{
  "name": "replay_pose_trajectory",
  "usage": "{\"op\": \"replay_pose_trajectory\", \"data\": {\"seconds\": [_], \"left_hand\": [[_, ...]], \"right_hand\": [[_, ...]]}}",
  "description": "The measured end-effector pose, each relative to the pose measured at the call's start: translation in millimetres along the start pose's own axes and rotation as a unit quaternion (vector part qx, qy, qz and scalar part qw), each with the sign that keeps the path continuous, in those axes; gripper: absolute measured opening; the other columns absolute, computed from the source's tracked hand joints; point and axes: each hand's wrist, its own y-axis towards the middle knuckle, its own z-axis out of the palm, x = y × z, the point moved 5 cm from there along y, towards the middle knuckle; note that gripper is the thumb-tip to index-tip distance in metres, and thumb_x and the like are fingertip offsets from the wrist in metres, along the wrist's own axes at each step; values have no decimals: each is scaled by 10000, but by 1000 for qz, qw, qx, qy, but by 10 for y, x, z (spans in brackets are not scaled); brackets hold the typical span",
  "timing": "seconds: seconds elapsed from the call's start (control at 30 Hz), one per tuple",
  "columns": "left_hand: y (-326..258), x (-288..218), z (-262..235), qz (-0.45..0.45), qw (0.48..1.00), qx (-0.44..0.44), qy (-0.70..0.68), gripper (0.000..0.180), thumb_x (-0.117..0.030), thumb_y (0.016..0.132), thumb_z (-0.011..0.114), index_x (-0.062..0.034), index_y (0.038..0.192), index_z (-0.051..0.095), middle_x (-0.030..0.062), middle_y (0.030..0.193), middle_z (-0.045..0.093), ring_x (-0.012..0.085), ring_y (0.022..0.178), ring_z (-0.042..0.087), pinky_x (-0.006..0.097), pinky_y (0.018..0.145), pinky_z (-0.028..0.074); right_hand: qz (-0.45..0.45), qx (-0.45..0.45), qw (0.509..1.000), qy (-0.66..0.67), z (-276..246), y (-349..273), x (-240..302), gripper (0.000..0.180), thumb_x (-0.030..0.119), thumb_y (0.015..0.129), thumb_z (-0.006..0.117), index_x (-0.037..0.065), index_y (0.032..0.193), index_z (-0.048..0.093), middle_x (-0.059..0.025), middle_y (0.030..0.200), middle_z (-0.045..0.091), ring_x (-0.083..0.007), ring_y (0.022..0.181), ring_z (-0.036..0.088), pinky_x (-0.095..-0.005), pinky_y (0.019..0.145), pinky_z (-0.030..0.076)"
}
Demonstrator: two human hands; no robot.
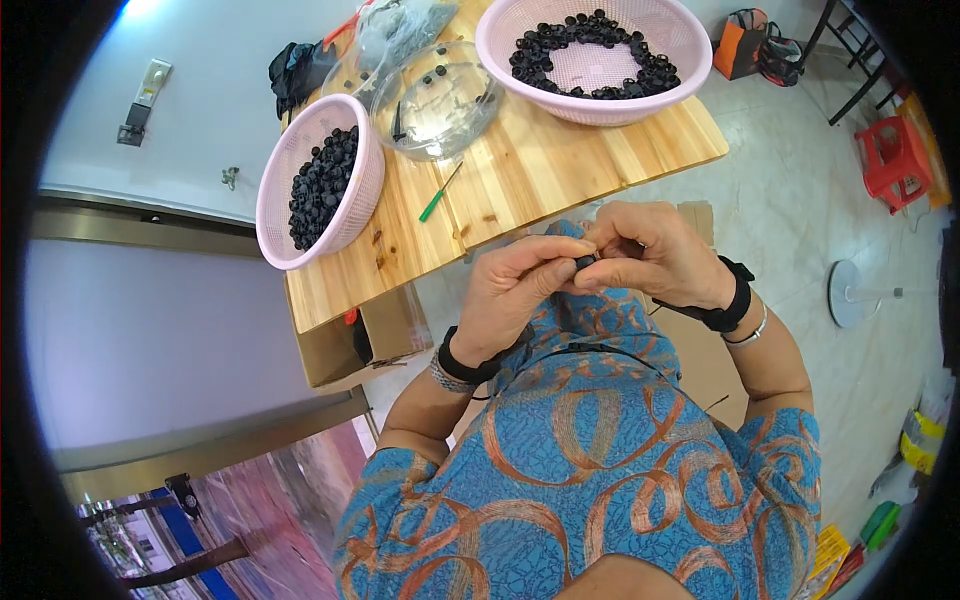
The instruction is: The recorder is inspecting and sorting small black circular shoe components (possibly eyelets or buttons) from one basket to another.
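Observation:
My left hand (517, 290) and my right hand (648, 252) meet in front of my chest, just off the near edge of a wooden table (560, 170). Their fingertips pinch a small black round part (585, 262) between them. Both wrists wear black bands. On the table stand two pink baskets: one (280, 190) at the left and one (690, 40) at the far right, each holding several small black parts. A clear plastic bowl (440, 130) with a few black parts sits between them.
A green-handled screwdriver (438, 196) lies on the table near the clear bowl. A cardboard box (330, 350) sits under the table at the left. A red stool (893, 160), a white fan base (850, 295) and bags stand on the tiled floor to the right.

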Motion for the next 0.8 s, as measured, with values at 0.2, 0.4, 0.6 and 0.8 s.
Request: {"op": "replay_pose_trajectory", "data": {"seconds": [0.2,0.4,0.6,0.8], "left_hand": [[-12,-14,-11,-39,999,-11,23,203,-37,883,534,46,1064,573,109,1016,613,151,886,609,258,778,510],[20,-51,24,-39,998,-22,-45,219,-48,893,523,43,1091,555,120,1004,618,166,868,618,268,776,513],[42,-143,-127,-48,997,-50,-44,207,-23,889,508,32,1082,557,110,1008,610,164,856,618,266,765,516],[-197,-1033,-1158,130,938,-250,203,173,4,861,527,17,1026,578,90,1006,624,125,873,599,239,751,489]], "right_hand": [[2,19,998,-63,16,26,19,264,189,752,731,26,809,532,-25,660,544,-70,542,452,-216,453,350],[34,24,999,-22,15,86,-46,256,163,763,722,36,813,505,-7,654,540,-58,546,452,-214,461,355],[68,41,990,113,-8,198,-77,265,116,759,724,27,925,537,25,678,529,-36,576,477,-179,499,372],[76,-58,991,95,-245,97,-9,267,79,756,717,7,948,547,29,695,535,-21,601,472,-169,523,369]]}}
